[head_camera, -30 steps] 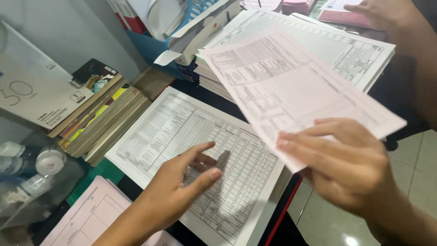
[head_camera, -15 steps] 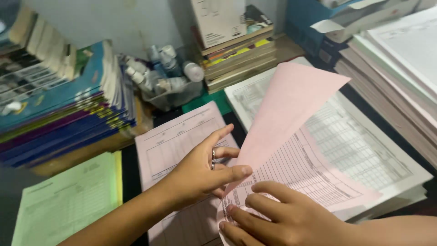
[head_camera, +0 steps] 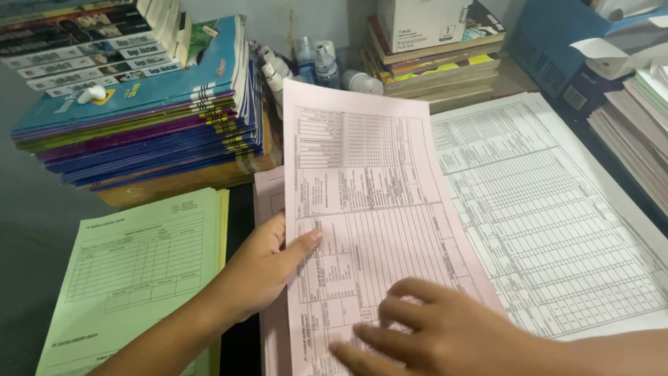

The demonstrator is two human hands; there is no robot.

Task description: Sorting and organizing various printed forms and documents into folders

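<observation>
- A pink printed form sheet (head_camera: 369, 209), covered in fine tables, is laid flat lengthwise over a pink stack, just beside the white forms.

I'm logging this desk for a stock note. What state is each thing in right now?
pink form: flat, face up, on the pink pile.
left hand: thumb on the pink form's left edge.
right hand: fingers spread on its lower part.
white forms: stacked, face up.
green forms: stacked, face up.
books: piled flat.
bottles: upright, capped.
</observation>
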